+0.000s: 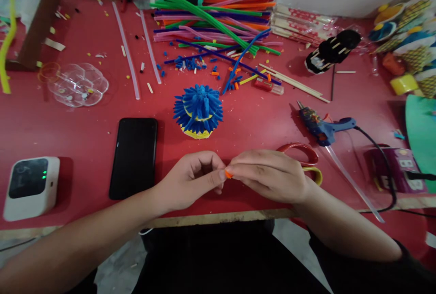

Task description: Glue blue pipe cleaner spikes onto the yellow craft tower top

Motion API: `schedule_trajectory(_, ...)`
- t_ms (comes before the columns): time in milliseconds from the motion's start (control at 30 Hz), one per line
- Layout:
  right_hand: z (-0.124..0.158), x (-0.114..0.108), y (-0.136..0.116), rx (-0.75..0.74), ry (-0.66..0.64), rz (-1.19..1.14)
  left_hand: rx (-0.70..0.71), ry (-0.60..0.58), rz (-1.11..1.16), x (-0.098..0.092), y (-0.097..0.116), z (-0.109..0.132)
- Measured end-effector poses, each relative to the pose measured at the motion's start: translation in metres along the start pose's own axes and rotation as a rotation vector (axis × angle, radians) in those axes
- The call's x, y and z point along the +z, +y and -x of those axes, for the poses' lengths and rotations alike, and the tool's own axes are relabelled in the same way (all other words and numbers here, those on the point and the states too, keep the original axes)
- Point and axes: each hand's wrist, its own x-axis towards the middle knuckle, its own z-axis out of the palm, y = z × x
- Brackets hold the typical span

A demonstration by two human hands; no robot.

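Note:
Over the front edge of the red table, my left hand (195, 180) and my right hand (269, 176) meet fingertip to fingertip. Both pinch a small orange piece of pipe cleaner (228, 174), mostly covered by the fingers. Just beyond them stands a blue and yellow layered pipe-cleaner figure (199, 110), upright on the table. Red- and yellow-handled scissors (299, 152) lie partly behind my right hand. A black phone (134, 157) rests to the left of my left hand.
Coloured pipe cleaners (218, 17) are heaped at the back, with cut bits in front. A glue gun (320, 126) with its cable lies at right, near a black figure (334, 51). At left are a white device (32, 187) and a clear plastic tray (78, 85).

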Motion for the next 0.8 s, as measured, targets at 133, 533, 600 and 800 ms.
schedule_trajectory(133,0.0017,0.0020,-0.0017,0.028,-0.010,-0.011,0.093,0.045,-0.084,0.0020,-0.0023,0.0012)
schedule_trajectory(533,-0.0014,0.0072,-0.0004,0.294,0.055,-0.356,0.144,0.099,-0.135,0.0026,-0.0009,-0.0015)
schedule_trajectory(600,-0.0012,0.0087,-0.0002,0.289,0.056,-0.347,0.142,0.105,-0.127,0.0030,-0.0009,-0.0025)
schedule_trajectory(800,0.0014,0.0082,0.0001,0.255,0.057,-0.264,0.125,0.168,-0.096,0.0044,-0.0014,-0.0020)
